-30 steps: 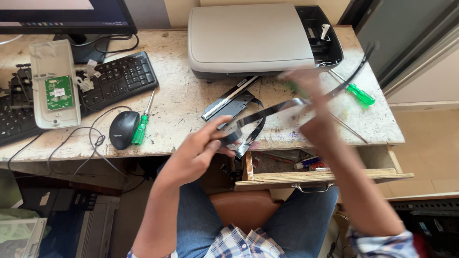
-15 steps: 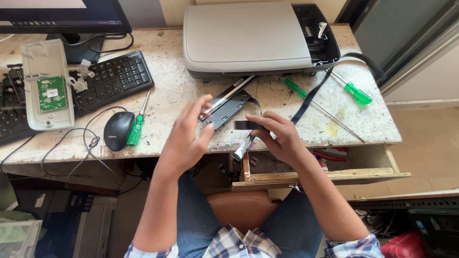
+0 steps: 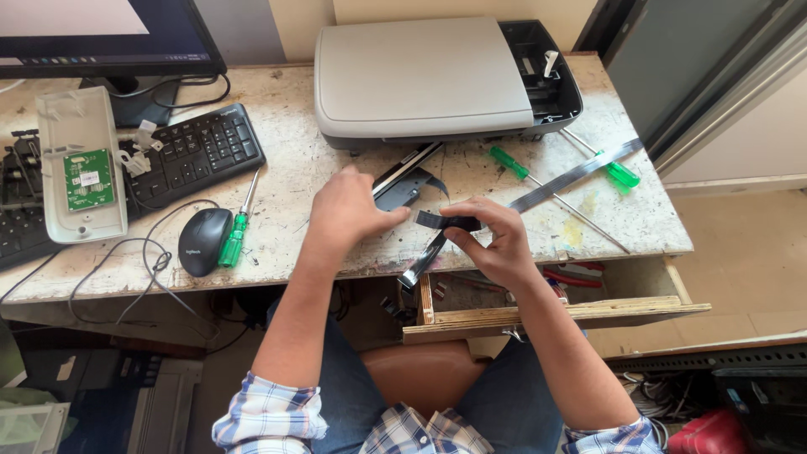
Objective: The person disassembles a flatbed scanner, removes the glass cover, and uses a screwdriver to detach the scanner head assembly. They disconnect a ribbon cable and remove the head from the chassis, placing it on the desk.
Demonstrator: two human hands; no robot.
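**Flat ribbon cable pinched between both hands above the desk edge**

A dark flat ribbon cable (image 3: 448,222) is held between the two hands, just over the front edge of the worn desk (image 3: 286,181). The right hand (image 3: 496,240) is closed on it, thumb and forefinger pinched over the cable's folded part, so that the strip is kept taut and flat. The left hand (image 3: 349,210) is curled, its fingertips brought against the cable's free end; whether that end is actually clamped cannot be told, since the fingers hide it. From the pinch, the rest of the cable is let hang down and leftward past the desk edge, towards the open wooden drawer (image 3: 546,311) below the right wrist.

Just beyond the grip, a narrow black scanner bar (image 3: 403,176) lies on the desk, partly under the grey flatbed scanner (image 3: 429,80); the cable appears to run from it, which would explain why the hands are kept so close. To the right of the grip, two green-handled screwdrivers (image 3: 509,161) and a long metal strip (image 3: 580,174) are laid within reach. Well to the left are a mouse (image 3: 204,241), another green screwdriver (image 3: 235,235) and a keyboard (image 3: 197,151).
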